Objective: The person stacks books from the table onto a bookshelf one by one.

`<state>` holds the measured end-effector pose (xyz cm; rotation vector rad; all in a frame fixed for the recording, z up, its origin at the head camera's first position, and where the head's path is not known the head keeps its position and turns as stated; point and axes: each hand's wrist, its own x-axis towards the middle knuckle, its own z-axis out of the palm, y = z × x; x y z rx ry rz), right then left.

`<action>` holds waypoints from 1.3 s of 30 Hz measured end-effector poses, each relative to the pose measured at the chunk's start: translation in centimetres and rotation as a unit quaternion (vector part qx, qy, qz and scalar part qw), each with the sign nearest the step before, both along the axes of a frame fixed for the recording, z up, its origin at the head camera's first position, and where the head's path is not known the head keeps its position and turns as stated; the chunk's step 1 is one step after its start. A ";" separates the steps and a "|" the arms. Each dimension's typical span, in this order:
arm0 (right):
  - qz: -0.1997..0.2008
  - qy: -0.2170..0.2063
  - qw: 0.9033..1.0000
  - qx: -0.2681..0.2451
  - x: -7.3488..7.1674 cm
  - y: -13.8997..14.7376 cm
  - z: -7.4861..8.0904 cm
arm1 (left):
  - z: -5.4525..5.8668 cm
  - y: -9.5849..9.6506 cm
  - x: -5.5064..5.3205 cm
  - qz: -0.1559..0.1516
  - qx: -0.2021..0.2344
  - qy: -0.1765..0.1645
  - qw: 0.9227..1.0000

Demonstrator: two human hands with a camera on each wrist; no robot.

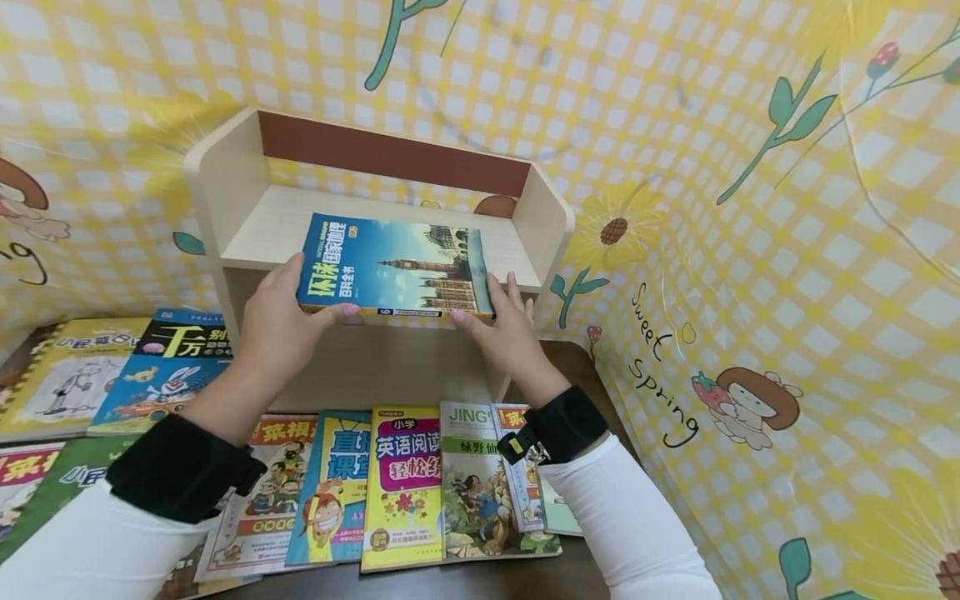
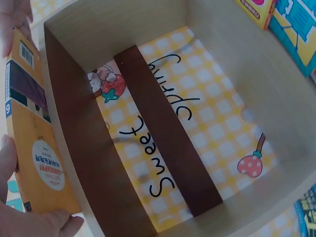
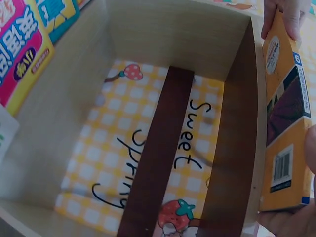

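Observation:
A thick blue book (image 1: 397, 267) with a clock tower on its cover is held level by both hands at the upper board of a small wooden shelf (image 1: 322, 208). My left hand (image 1: 281, 312) grips its left end, thumb along the spine. At the other end my right hand (image 1: 510, 329) holds it, thumb also on the spine. From below, the wrist views show the book's orange back cover (image 2: 44, 163) with a barcode, close to the shelf's front edge. In the right wrist view, fingers (image 3: 291, 19) of the left hand show at the far end.
Several books lie on the dark table (image 1: 570, 567) before the shelf, among them a yellow English reader (image 1: 405, 492) and a green storybook (image 1: 480, 500). More books (image 1: 82, 367) lie to the left. Checked yellow cloth (image 1: 750, 250) surrounds the shelf.

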<state>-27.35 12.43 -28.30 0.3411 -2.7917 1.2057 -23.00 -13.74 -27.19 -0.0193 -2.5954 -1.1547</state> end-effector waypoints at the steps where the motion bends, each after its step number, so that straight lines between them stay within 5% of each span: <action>1: 0.001 0.000 1.000 0.014 -0.1 0.0 0.3 | 0.2 0.0 -0.1 0.000 -0.010 0.001 1.000; 11: 0.023 0.003 0.990 0.142 -2.3 -0.2 2.6 | 2.6 -0.6 -2.1 -0.034 -0.076 -0.021 0.996; 28: 0.031 -0.030 0.984 0.174 -3.1 -0.2 3.6 | 3.3 -0.5 -4.3 -0.034 -0.076 -0.067 0.994; 39: 0.016 -0.040 0.984 0.174 -3.2 -0.3 3.4 | 3.3 -0.6 -4.8 -0.041 -0.094 -0.086 0.991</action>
